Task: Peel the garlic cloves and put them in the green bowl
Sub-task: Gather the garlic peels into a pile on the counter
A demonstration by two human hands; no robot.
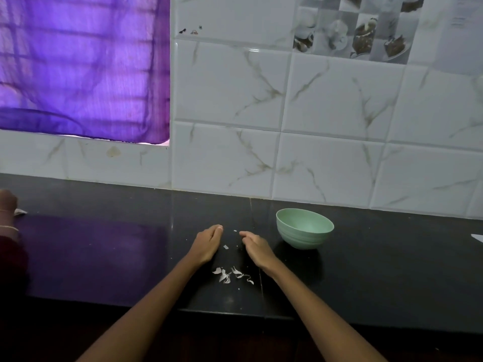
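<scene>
Two hands resting edge-down on the dark table [104, 257], left hand [206, 244] and right hand [254, 248], palms turned toward each other with a small gap between. Fingers of both lightly curved, fingertips forward; grip of each loose, with nothing seen held, though the inner sides of the palms hidden, so cannot tell for certain whether a clove sits inside. Between and just ahead of the hands, a few tiny white flecks [225, 247] on the table. Nearer the table's front edge, between the two forearms, a small heap of papery garlic skins [231, 274]. No garlic clove itself made out anywhere. Just to the right of the right hand, near but apart from it, the green bowl [304, 228], upright, its inside showing only pale green. Behind, a wall of white marbled tiles [326, 113], and at upper left a purple curtain [83, 66], mirrored as a violet sheen on the table. At far left edge, part of another person's hand [7, 202] beside a small white scrap [20, 212].
</scene>
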